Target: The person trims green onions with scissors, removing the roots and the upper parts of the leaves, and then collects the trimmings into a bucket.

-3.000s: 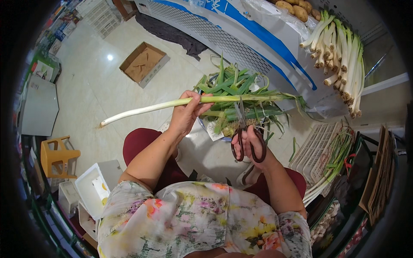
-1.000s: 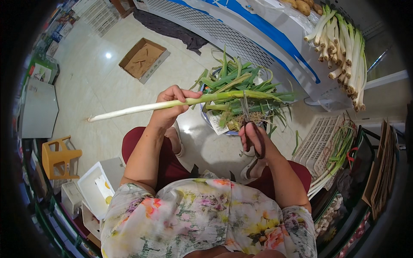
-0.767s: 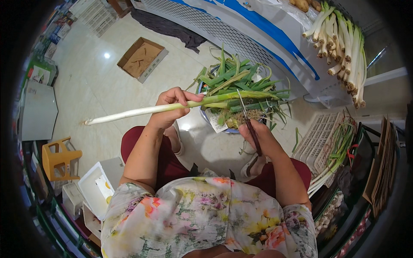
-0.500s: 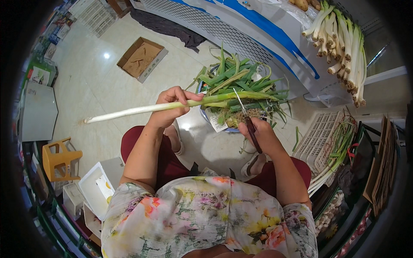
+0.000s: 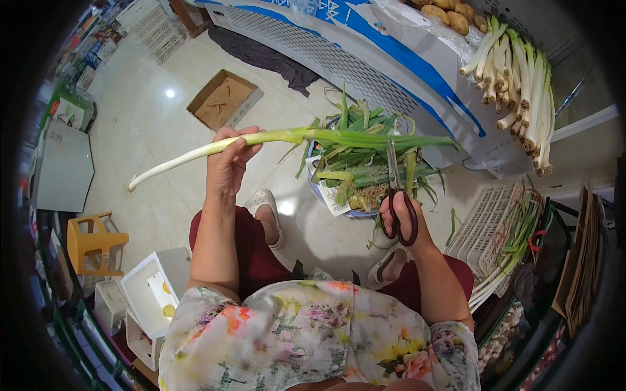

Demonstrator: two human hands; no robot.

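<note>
My left hand (image 5: 227, 163) is closed round a long green onion (image 5: 277, 135). Its white root end points left, and its green leaves stretch right, above a basin (image 5: 360, 214) heaped with leaf trimmings (image 5: 355, 174). My right hand (image 5: 412, 225) grips scissors (image 5: 393, 171) by their dark red handles, fingers through the loops. The blades point away from me and look nearly together. Their tips meet the green leaves in the picture; I cannot tell whether they touch them.
Green onions (image 5: 521, 91) and potatoes (image 5: 450, 16) lie on a ledge at the far right. A white crate (image 5: 479, 218) with thin green stalks stands right. On the floor are a cardboard box (image 5: 225, 98), a yellow stool (image 5: 98, 242) and a white foam box (image 5: 153, 287).
My left hand has shifted left along the onion, and the leaves now reach further right. The scissors have turned from slanting left to nearly straight away from me, with their loops now showing.
</note>
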